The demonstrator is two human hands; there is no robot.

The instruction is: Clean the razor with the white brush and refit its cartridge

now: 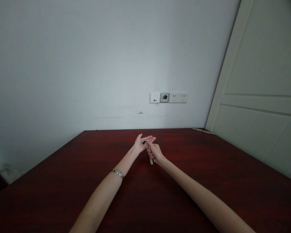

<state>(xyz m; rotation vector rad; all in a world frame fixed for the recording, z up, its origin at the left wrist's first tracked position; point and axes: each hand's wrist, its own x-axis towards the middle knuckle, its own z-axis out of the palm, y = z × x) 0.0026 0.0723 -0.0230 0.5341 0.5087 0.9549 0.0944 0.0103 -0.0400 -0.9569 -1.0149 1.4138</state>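
My left hand [141, 143] is turned palm up over the table, its fingers stretched out and its thumb apart. My right hand [155, 151] is closed around a slim tool with two narrow, pale handle ends [151, 161], which stick out below the fist. Its exact kind is too small to make out. A small dark piece [144, 142] shows over the left palm, just ahead of the right thumb. Whether it belongs to the tool I cannot tell. The two hands meet or overlap at the left fingers. A silver bangle [118, 173] circles the left forearm.
Both arms reach across a dark red wooden table [75, 181] that stands against a white wall [87, 64]. Sockets and a switch [169, 97] sit on the wall. A pale panelled door [262, 81] borders the right side. A thin strip [203, 130] lies at the far right edge.
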